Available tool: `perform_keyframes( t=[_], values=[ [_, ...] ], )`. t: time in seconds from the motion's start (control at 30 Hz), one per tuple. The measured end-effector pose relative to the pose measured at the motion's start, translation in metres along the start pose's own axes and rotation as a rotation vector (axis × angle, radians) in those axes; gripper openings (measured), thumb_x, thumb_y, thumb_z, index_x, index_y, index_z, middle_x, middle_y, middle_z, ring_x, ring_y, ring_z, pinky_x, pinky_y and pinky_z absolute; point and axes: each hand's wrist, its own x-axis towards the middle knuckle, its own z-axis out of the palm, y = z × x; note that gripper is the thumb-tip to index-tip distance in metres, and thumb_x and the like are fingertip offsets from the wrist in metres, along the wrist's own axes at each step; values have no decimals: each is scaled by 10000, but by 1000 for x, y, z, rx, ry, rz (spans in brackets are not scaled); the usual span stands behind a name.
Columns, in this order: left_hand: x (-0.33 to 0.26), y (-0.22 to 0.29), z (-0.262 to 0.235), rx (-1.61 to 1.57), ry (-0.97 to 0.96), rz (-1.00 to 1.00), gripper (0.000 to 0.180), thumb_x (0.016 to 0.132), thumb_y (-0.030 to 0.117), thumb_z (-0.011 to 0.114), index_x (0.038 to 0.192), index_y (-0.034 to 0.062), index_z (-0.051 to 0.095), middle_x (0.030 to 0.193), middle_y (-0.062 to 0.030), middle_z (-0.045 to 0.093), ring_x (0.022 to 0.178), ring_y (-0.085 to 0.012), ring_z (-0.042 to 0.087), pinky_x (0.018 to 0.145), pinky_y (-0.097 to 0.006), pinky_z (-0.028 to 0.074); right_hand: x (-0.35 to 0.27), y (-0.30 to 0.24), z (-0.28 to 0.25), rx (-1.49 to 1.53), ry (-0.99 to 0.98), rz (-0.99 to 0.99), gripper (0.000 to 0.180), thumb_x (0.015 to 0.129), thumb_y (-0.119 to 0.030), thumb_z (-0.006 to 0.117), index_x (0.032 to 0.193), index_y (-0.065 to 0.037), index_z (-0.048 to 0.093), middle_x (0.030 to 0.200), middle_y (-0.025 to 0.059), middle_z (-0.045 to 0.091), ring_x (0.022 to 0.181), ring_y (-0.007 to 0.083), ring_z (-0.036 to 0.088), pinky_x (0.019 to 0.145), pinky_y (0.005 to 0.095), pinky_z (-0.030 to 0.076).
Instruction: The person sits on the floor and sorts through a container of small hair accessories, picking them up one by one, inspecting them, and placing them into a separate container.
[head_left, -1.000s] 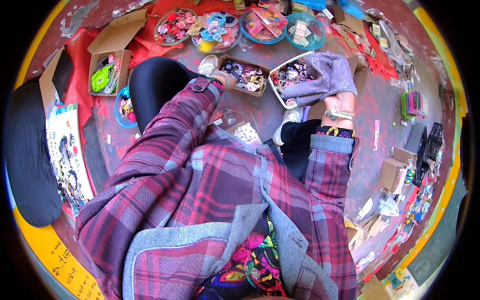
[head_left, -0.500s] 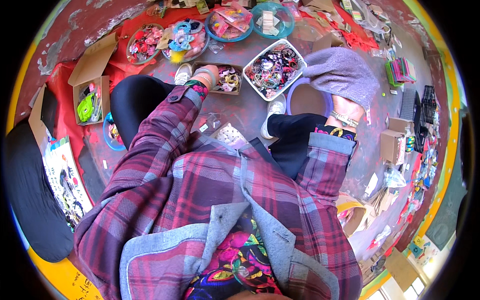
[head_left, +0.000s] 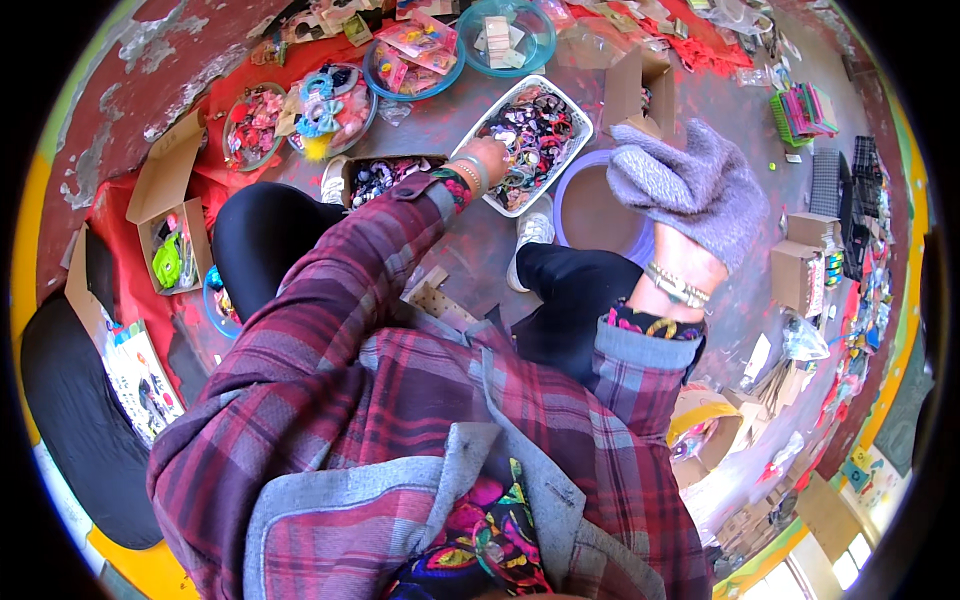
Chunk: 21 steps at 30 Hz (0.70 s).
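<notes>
My left hand (head_left: pixel 485 160) is at the near left side of a white plastic basket (head_left: pixel 584 126), with its fingers curled down at the hair ties (head_left: pixel 545 135) inside. Whatever its fingertips hold is hidden. The basket is heaped with hair ties in black, red, pink and other colours. A fuzzy grey-purple cloth piece (head_left: pixel 690 185), shaped like a knitted hat or mitt, covers my right hand (head_left: pixel 690 258) down to near the wrist, hiding the fingers. Below it stands a round purple tub (head_left: pixel 563 215).
Left of the basket, a cardboard box (head_left: pixel 349 180) holds more hair accessories. Blue-rimmed basins (head_left: pixel 546 62) and other tubs line the far side. An open carton (head_left: pixel 165 200) stands at left, another carton (head_left: pixel 625 95) beyond the tub. My legs (head_left: pixel 270 235) flank the middle.
My left hand has moved right, from the cardboard box to the white basket. The cloth over my right hand has changed shape and now stands more upright. The whole view has shifted slightly.
</notes>
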Motion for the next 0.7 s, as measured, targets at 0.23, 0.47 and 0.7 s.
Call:
perform_keyframes(
  t=[0.23,0.47,0.7],
  values=[
    [36,20,5,-36,-215,-216,542,748,295,585,1226,119,400,1260,-198,370,1082,-372,450,900,-424,384,5,1,-24,135,306,-80,308,818,-170,437,991,76,506,1003,231,540,914,330,546,717,467,500],
    [67,-1,47,-44,-219,-208,445,762,188,562,1184,142,429,1296,-211,288,1085,-392,434,877,-426,406,11,7,-34,133,139,-5,362,855,-234,387,1071,46,467,1066,217,509,999,324,496,858,491,416],
    [65,-22,43,-187,109,-236,176,748,9,487,919,45,502,911,-207,574,823,-365,556,738,-405,447,8,10,-14,150,160,24,314,811,-155,461,1043,55,475,1029,210,529,931,302,535,811,428,462]
  ],
)
